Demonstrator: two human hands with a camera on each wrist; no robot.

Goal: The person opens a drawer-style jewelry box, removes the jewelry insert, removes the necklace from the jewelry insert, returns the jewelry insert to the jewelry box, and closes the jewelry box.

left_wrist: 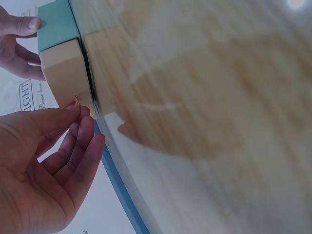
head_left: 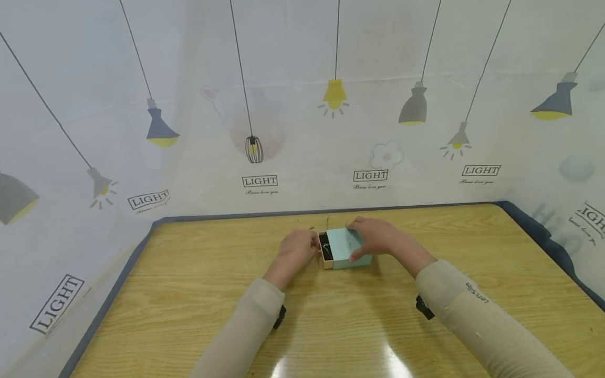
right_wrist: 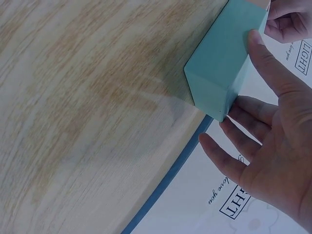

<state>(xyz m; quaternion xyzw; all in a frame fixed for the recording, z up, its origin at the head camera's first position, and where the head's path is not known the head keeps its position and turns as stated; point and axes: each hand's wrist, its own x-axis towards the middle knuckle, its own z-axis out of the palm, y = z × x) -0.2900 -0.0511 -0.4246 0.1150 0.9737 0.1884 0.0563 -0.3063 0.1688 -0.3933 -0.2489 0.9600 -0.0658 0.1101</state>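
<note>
A small light-teal box sleeve [head_left: 341,242] lies on the table in the head view. Its tan drawer [left_wrist: 63,68] is slid part way out to the left. Black lining [head_left: 325,254] shows inside, with a thin silvery piece of jewellery [head_left: 326,245] on it, too small to tell the kind. With thumb and index finger, my left hand [head_left: 296,249] pinches a tiny thin pull tab [left_wrist: 77,101] at the drawer's outer end. My right hand [head_left: 376,237] grips the sleeve, its thumb on the near side and fingers behind, as the right wrist view shows.
The wood-grain table [head_left: 189,315] is bordered by a dark blue edge [head_left: 236,214] along its back and sides. A white cloth [head_left: 302,184] printed with lamps hangs behind it. A small dark wrist device [head_left: 280,317] shows under each sleeve cuff.
</note>
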